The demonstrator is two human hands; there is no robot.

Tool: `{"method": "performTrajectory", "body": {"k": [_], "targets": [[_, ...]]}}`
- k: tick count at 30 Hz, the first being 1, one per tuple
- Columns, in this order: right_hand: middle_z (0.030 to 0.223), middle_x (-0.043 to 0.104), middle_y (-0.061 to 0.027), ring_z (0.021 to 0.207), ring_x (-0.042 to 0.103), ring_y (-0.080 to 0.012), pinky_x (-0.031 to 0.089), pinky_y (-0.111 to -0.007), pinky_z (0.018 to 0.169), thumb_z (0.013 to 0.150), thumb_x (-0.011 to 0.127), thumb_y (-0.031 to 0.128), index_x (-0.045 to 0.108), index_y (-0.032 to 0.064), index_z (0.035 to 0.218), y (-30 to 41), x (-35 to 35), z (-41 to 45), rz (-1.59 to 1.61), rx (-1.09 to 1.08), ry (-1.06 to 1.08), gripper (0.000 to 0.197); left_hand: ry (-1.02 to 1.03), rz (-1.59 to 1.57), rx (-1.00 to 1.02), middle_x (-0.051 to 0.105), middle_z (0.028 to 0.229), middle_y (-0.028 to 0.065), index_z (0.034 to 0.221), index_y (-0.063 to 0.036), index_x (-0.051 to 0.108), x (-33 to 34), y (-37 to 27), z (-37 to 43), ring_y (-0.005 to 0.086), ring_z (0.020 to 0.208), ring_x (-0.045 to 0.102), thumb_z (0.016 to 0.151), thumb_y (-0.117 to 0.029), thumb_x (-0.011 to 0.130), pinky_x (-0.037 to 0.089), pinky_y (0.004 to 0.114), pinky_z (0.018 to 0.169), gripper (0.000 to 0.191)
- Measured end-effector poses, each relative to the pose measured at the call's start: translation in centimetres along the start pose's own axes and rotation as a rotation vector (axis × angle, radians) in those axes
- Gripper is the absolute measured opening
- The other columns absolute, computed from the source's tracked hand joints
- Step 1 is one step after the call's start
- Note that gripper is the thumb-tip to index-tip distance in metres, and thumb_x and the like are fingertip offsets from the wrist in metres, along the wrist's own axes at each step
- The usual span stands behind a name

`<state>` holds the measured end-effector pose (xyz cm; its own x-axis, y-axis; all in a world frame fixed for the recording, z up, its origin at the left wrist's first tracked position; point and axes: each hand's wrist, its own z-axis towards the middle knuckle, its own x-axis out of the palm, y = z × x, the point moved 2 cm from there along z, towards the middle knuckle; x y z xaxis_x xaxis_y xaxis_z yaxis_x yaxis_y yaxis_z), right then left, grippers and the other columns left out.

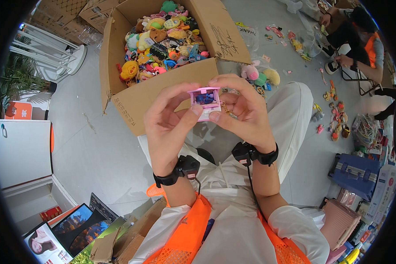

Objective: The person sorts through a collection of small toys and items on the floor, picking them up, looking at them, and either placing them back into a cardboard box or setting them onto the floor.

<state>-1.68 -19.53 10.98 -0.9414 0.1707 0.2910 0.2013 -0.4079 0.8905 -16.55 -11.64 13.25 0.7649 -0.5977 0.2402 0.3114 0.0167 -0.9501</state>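
Observation:
Between both my hands is a small pink and white toy box keychain [205, 103], its front open on a dark blue inside. My left hand [171, 122] grips its left side, the thumb pressed on the lower front. On the other side, my right hand [242, 110] holds the lower right corner with its thumb, the index finger near the top edge. A gold chain [225, 107] hangs at the toy's right, partly hidden by the right fingers. Just beyond my hands stands an open cardboard box [165, 89] heaped with plush toys and keychains [161, 43].
Plush toys [259, 74] lie beside the box's right flap. More small toys [338, 118] are spread on the floor at right, near a seated person [366, 56]. A blue suitcase [354, 175] and a pink suitcase [340, 222] stand lower right. At left is a white cabinet [23, 148].

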Motion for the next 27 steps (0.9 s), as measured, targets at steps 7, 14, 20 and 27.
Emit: {"method": "performTrajectory", "body": {"k": [7, 14, 20, 27], "targets": [[0.125, 0.055, -0.0083, 0.102, 0.063, -0.0149, 0.051, -0.025, 0.081, 0.081, 0.07, -0.007, 0.055, -0.0005, 0.126, 0.0, 0.1, 0.1, 0.073, -0.024, 0.009, 0.048, 0.14, -0.027, 0.032, 0.055, 0.129, 0.0151, 0.125, 0.002, 0.055, -0.6, 0.1, -0.1, 0.0238, 0.119, 0.056, 0.076, 0.011, 0.071, 0.057, 0.035, 0.088, 0.053], [0.126, 0.055, -0.0089, 0.084, 0.064, -0.0103, 0.047, -0.02, 0.057, 0.083, 0.071, -0.002, 0.05, -0.0022, 0.129, 1.6, 0.1, -0.2, 0.201, 0.224, -0.025, 0.05, 0.201, 0.112, 0.049, 0.054, 0.13, 0.0159, 0.129, 0.002, 0.053, -0.9, -0.1, -0.3, 0.0251, 0.123, 0.054, 0.066, 0.012, 0.078, 0.053, 0.038, 0.094, 0.068], [0.124, 0.056, -0.0077, 0.079, 0.061, -0.0066, 0.041, -0.018, 0.05, 0.089, 0.067, 0.008, 0.048, 0.0029, 0.133, 1.3, 0.7, -0.1, 0.172, 0.209, 0.01, 0.048, 0.179, 0.31, 0.332, 0.059, 0.127, 0.0154, 0.129, 0.0023, 0.053, -1.2, -0.1, -0.2, 0.0262, 0.115, 0.059, 0.06, -0.001, 0.087, 0.047, 0.041, 0.1, 0.077], [0.125, 0.053, -0.0061, 0.097, 0.056, -0.0088, 0.044, -0.021, 0.06, 0.097, 0.054, 0.015, 0.047, 0.005, 0.137, 1.3, 1.5, 0.0, 0.102, 0.166, 0.043, 0.042, 0.036, 0.309, 0.427, 0.06, 0.126, 0.0158, 0.124, 0.0014, 0.061, 0.0, -0.1, -0.2, 0.0279, 0.119, 0.057, 0.057, 0.001, 0.083, 0.045, 0.039, 0.1, 0.07]]}}
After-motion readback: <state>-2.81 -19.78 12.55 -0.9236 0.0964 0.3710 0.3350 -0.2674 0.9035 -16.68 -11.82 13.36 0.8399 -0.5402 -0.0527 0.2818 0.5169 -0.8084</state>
